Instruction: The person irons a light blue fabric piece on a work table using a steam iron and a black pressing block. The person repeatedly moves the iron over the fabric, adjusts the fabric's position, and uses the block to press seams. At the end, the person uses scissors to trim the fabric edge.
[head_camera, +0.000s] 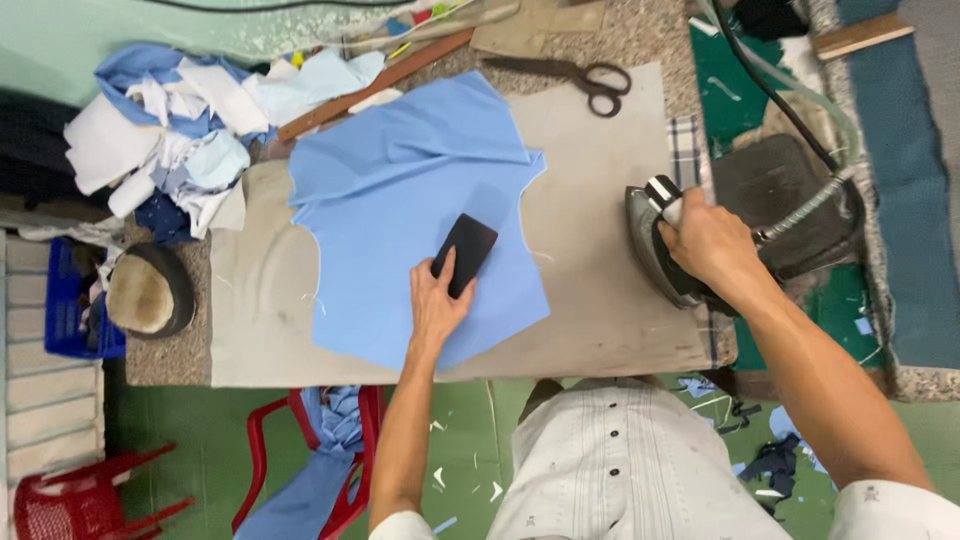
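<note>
A blue fabric piece (400, 190) lies spread on the beige ironing pad (600, 300). My left hand (437, 305) presses a flat black rectangular block (466, 252) onto the lower right part of the fabric. My right hand (708, 242) grips the handle of a dark steam iron (655, 250), which sits at the pad's right edge, apart from the fabric. A hose and a cable (800, 205) run from the iron to the right.
Black scissors (575, 75) lie at the pad's far edge, beside a wooden ruler (375, 85). A heap of white and blue fabric scraps (175, 125) fills the far left. A round padded cushion (148, 292) sits left. Red plastic chairs (300, 460) stand below the table.
</note>
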